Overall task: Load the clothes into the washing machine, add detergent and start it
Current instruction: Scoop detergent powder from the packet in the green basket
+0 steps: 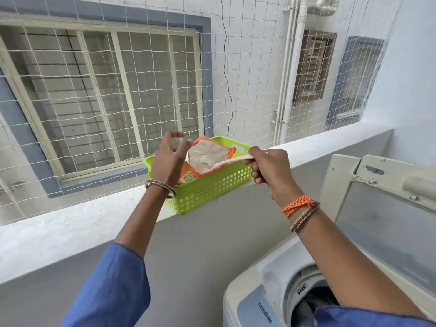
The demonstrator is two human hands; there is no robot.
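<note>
An orange detergent packet (207, 159) stands in a lime green basket (212, 190) on the white parapet ledge. My left hand (168, 159) hovers at the packet's left top edge with fingers spread; thumb and finger touch or nearly touch its corner. My right hand (269, 167) grips the handle of a pale pink scoop (232, 160), whose far end reaches into the packet's open mouth. At the bottom right is the top-loading washing machine (259, 303) with its lid (382, 223) raised. Dark clothes (306, 308) lie in the drum, partly hidden by my right arm.
The grey parapet wall (200, 244) runs across in front of me, topped by the white ledge (59, 232). A string net (141, 79) closes off the opening above it. Beyond are a neighbouring wall, windows and drain pipes.
</note>
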